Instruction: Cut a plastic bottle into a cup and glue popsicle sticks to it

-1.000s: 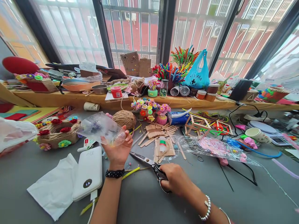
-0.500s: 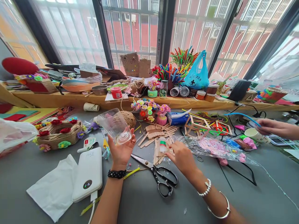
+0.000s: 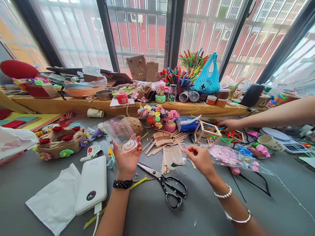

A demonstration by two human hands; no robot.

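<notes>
My left hand (image 3: 128,160), palm up, holds a clear plastic cup (image 3: 115,129) by its round base, tilted away to the upper left. My right hand (image 3: 200,160) is closed, thumb and fingertips pinched together beside a small clear container (image 3: 177,160) with a green and red label. That container is tipped over above the wooden craft sticks (image 3: 164,164). Whether the fingertips grip its edge or something thin, I cannot make out. Large black-handled scissors (image 3: 162,178) lie with blades partly open on the table between my forearms.
Left are a white power bank (image 3: 92,186), a white tissue (image 3: 55,200) and a flower-trimmed basket (image 3: 59,150). A twine ball (image 3: 133,126) stands behind the cup. At right, another person's hand (image 3: 230,124) reaches over a wooden stick frame (image 3: 208,132); clear film (image 3: 256,167) lies nearby.
My right hand has shifted slightly right and its fingers have closed; the small container has gone from upright to tipped. The other person's hand has moved left to the stick frame. My left hand stays put.
</notes>
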